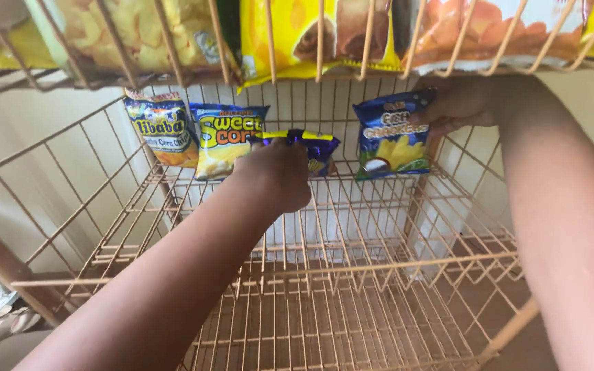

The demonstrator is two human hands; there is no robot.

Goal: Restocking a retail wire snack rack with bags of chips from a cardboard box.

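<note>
Nearest us, our two forearms reach into the wire basket (352, 288), a tan wire rack shelf whose front floor area carries nothing visible. Our left hand (278, 175) is closed around a purple snack packet (311, 145) with a yellow top edge, held upright near the middle of the basket's back wall, in line with the packets already there. Our right hand (458, 103) pinches the upper right corner of a blue cracker packet (390, 141), apparently to keep it standing against the back wall towards the right corner. Two further packets lean upright along that wall at the left corner: a blue-and-orange corn chip packet (163, 127) and, just beside it, a yellow-and-blue sweet corn packet (225, 137). The upper wire basket (269, 41) above holds larger snack bags, yellow and orange, pressed against its wires.
</note>
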